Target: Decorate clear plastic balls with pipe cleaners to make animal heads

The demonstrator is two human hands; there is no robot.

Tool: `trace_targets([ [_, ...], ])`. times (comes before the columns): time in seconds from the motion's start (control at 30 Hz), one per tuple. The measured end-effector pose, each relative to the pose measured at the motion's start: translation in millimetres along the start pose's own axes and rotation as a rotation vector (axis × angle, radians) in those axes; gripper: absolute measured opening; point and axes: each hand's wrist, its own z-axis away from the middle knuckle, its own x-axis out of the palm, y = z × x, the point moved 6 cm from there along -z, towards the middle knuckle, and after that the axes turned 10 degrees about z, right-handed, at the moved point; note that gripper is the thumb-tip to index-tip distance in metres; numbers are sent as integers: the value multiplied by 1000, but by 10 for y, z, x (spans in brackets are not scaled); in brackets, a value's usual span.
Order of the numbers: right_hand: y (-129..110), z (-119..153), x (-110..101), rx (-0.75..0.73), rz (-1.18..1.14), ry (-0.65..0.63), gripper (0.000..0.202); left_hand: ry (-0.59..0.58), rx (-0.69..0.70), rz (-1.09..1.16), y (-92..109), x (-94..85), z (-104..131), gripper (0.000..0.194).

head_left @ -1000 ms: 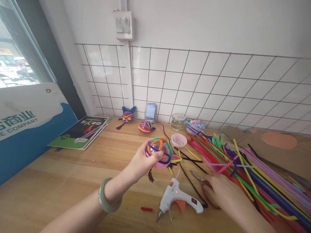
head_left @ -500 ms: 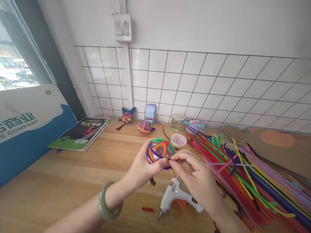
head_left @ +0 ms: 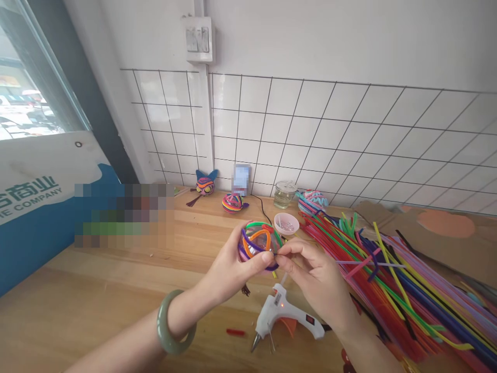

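My left hand (head_left: 233, 267) is wrapped round a ball (head_left: 258, 241) covered with green, orange and purple pipe cleaners, its thumb pressed on the near side. A dark tassel hangs below the ball. My right hand (head_left: 314, 274) has thumb and forefinger pinched at the ball's right edge, on the end of a dark purple strand (head_left: 274, 261). Just below my hands lies a white glue gun (head_left: 280, 313), its small light lit and its nozzle pointing to the lower left. Near it on the table is a short red piece (head_left: 235, 332).
Many coloured pipe cleaners (head_left: 388, 290) spread over the right side. Behind the ball stand a pink bowl (head_left: 286, 224), a glass jar (head_left: 284, 194), a phone (head_left: 241, 180) and finished-looking wrapped balls (head_left: 232, 203). Cardboard (head_left: 411, 228) lies at the back right.
The view has shifted slightly. Both hands keep nearly the same hold on the ball, which appears a little farther right. The booklet at the left is now blurred out.
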Motion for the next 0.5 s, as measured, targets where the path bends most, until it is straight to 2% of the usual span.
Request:
trace_targets([
  [0.17,21,-19,7,37,-5,-5,12,22,-25,-57,59,-18,-17,61],
  [0.33,72,-29,22,57,-28,-35,11,-15,-68,-43,34,0,-31,58],
  [0.5,117,-27,46,86,-67,-59,10,17,-82,-10,5,21,-26,57],
])
